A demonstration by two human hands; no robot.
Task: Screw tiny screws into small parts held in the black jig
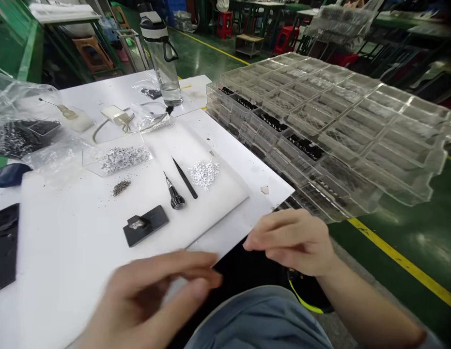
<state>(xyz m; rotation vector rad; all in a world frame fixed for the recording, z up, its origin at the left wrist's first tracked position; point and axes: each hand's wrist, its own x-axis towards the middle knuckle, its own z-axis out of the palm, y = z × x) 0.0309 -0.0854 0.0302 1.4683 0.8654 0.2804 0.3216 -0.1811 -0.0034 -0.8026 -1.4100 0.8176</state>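
Note:
My left hand [148, 295], blurred, hovers over the mat's near edge; its fingers are curved, a gap shows between them and the thumb, and no object is visible in it. My right hand [294, 240] is held beyond the table edge with fingers bent together; what they hold, if anything, I cannot make out. Nearest to my left hand is a black block fixture [147, 225] with a small metallic piece on it. Behind it lie a small screwdriver [175, 196], black tweezers [185, 179] and a heap of small white-silver pieces [204, 173] on the white foam mat [72, 232].
A clear tray [129, 160] holds more small pieces beside a pile of tiny dark parts [121, 187]. A water bottle [163, 68] stands behind. Stacked clear plastic trays [334, 106] rise at the right. Plastic bags [22, 111] lie at the left.

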